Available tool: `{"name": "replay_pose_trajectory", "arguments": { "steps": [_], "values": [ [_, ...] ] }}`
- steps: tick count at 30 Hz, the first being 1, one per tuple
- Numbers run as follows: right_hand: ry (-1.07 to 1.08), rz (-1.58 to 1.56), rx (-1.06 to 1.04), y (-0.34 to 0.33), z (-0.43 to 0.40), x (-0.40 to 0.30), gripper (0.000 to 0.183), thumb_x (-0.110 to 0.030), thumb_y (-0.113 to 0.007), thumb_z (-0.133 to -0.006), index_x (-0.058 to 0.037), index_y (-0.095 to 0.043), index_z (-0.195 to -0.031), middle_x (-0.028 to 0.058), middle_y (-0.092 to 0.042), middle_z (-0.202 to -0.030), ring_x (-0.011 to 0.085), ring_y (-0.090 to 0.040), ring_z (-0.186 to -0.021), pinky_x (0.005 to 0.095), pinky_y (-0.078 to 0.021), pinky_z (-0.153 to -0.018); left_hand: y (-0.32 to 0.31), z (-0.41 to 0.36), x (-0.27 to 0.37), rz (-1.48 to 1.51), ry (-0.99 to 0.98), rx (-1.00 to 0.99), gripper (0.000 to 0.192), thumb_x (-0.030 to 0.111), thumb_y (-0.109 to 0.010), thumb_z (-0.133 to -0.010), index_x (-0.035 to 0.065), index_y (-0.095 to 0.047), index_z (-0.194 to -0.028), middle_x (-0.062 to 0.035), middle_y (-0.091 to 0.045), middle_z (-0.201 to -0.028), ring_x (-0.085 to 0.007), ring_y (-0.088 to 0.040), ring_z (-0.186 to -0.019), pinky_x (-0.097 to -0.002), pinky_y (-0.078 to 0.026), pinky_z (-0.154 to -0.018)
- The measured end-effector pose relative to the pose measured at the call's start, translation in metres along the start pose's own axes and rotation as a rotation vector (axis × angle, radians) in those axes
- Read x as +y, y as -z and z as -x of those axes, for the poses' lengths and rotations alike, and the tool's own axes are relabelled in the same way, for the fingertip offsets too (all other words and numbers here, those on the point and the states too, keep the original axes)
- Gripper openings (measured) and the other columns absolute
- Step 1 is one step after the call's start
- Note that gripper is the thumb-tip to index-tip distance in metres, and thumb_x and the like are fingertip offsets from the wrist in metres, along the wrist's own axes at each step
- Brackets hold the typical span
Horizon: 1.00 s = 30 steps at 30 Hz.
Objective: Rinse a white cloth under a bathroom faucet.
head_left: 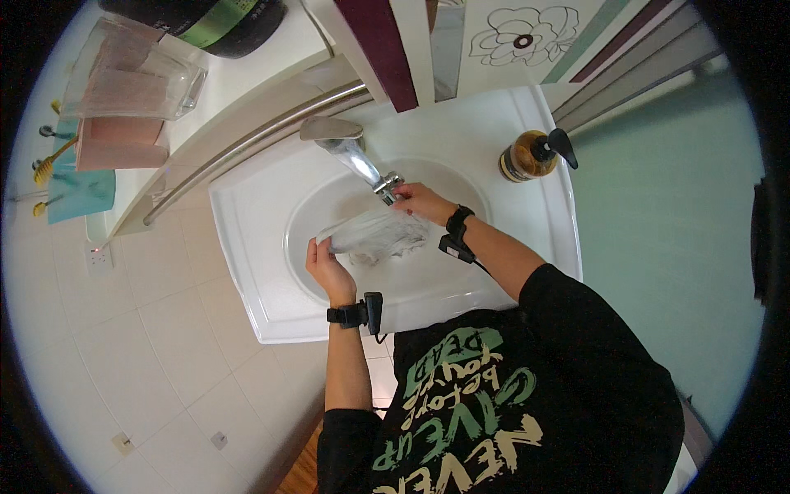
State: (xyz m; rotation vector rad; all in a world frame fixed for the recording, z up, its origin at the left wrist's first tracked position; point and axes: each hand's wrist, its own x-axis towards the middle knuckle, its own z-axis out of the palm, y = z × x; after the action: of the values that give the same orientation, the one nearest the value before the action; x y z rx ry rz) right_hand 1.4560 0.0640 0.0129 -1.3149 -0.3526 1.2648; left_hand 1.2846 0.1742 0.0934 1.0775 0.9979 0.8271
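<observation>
A wet white cloth (382, 233) is stretched across the oval basin of the white sink (247, 296). On its left end, my left hand (330, 268) grips the edge between thumb and fingers. My right hand (423, 202) pinches the far right edge, just beside the tip of the chrome faucet (358, 162). The lower middle of the cloth hangs bunched into the basin, with greyish patches on it. Whether water is running from the spout I cannot tell. Black straps with small devices sit on both wrists.
A pump bottle of amber liquid (529, 157) stands on the sink's right rim. Along the upper left runs a metal rail (259, 139) below a white shelf (247, 71) with a clear container (139, 86), pink and teal cups with brushes, and a black tub (210, 25).
</observation>
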Motion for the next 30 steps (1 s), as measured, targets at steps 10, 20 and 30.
{"name": "replay_pose_trajectory", "arguments": {
  "steps": [10,20,30],
  "values": [
    [-0.095,-0.885,-0.132,-0.017,0.012,-0.015,0.019,-0.009,-0.053,-0.080,-0.0031,-0.053,-0.099,0.0016,-0.054,-0.092,0.0137,-0.050,-0.076,0.0280,-0.0393,-0.067,0.033,-0.012,-0.002,-0.329,0.150,-0.174,0.013,0.009,-0.054,-0.075,-0.0004,-0.056,-0.083,-0.0006,-0.050,-0.077,-0.0098,-0.046,-0.071,-0.0242,-0.040,-0.064],
    [-0.090,0.270,0.094,-0.010,0.005,-0.010,0.047,-0.016,-0.056,-0.074,-0.0088,-0.046,-0.120,0.0086,-0.054,-0.100,0.0206,-0.053,-0.091,0.0300,-0.0406,-0.081,0.019,0.004,0.005,0.162,0.110,-0.085,0.007,0.005,-0.052,-0.078,-0.0003,-0.055,-0.080,-0.0020,-0.054,-0.079,-0.0110,-0.049,-0.075,-0.0236,-0.038,-0.071],
    [0.228,1.116,-0.338,-0.040,0.015,-0.014,0.088,-0.035,-0.066,-0.064,-0.0164,-0.019,-0.136,0.0219,-0.022,-0.136,0.0343,-0.022,-0.126,0.0484,-0.0189,-0.098,-0.010,0.021,0.024,-0.248,0.268,-0.249,0.011,0.005,-0.050,-0.079,0.0027,-0.057,-0.087,-0.0013,-0.055,-0.080,-0.0116,-0.052,-0.081,-0.0293,-0.045,-0.070]
  ]
}}
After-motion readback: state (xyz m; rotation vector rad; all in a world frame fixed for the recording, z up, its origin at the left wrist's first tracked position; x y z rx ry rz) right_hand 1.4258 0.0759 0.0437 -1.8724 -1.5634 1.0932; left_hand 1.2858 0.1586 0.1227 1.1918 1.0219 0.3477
